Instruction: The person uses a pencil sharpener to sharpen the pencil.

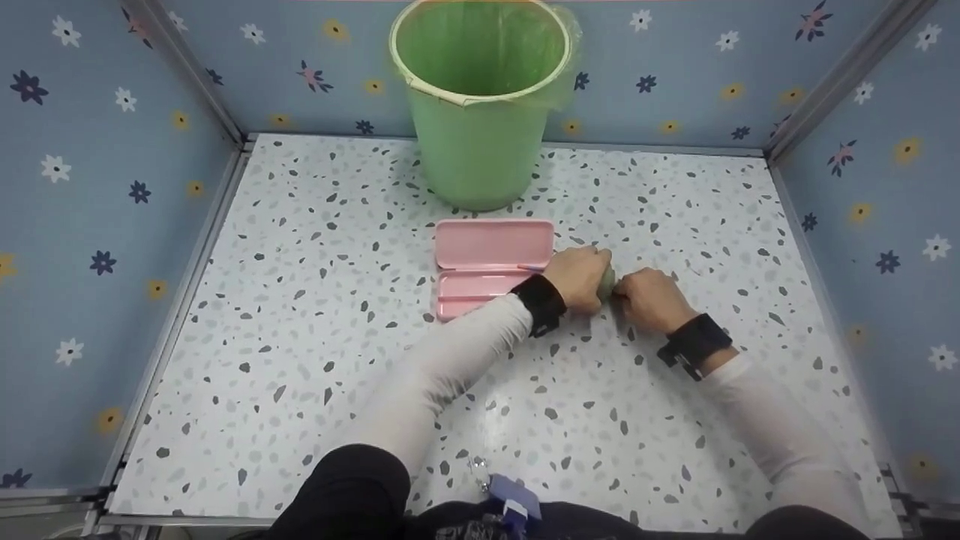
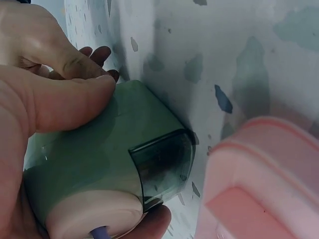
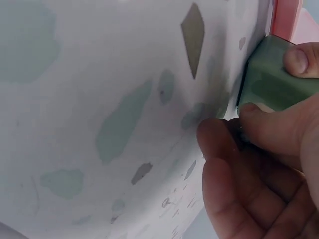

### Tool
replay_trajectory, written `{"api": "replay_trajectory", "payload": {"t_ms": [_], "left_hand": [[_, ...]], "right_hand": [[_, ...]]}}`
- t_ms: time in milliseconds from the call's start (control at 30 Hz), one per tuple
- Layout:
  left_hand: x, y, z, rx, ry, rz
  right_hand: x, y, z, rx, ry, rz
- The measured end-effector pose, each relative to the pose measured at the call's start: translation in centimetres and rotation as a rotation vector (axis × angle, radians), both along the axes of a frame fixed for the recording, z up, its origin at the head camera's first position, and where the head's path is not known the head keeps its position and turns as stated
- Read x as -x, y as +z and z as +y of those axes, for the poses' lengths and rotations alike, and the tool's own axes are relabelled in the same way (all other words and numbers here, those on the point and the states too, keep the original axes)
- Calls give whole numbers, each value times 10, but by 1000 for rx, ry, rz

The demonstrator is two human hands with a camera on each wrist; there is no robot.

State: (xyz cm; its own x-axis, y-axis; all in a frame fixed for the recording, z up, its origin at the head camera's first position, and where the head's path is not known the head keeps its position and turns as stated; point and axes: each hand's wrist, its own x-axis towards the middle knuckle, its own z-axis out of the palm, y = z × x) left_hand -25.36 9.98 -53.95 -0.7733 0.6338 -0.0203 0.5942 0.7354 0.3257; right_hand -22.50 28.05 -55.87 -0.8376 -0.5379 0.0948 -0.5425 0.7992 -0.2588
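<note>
My left hand [image 1: 579,277] grips a green pencil sharpener [image 2: 109,129] on the speckled table, its thumb across the body. The sharpener has a smoky see-through shavings window [image 2: 164,159] and a pale round front, where a purple pencil [image 2: 101,232] sticks in. At the other end my right hand [image 1: 654,300] pinches a small dark crank part [image 3: 242,133], mostly hidden by the fingers. Left of my left hand lies an open pink pencil case [image 1: 495,244]. Over it shows a thin orange-ended length of pencil; whether this belongs to the pencil in the sharpener, I cannot tell.
Behind the case stands a green bin [image 1: 480,150] with a clear liner over its rim. Flowered blue panels [image 1: 97,225] wall the table [image 1: 300,315] at the back and both sides. A purple tag [image 1: 514,495] hangs at the front edge.
</note>
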Motion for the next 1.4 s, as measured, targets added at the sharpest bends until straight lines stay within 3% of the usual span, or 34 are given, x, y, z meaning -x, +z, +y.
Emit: {"api": "replay_trajectory", "payload": {"t_ms": [133, 467, 1033, 1400], "left_hand": [[1, 0, 0, 24, 12, 3], [1, 0, 1, 76, 14, 45], [1, -1, 3, 58, 16, 43], [0, 1, 5, 66, -6, 68]], "right_hand": [[0, 6, -2, -14, 11, -61], [-2, 20, -3, -28, 91, -117], [-9, 44, -2, -7, 188, -26], [-3, 61, 1, 18, 230, 11]]}}
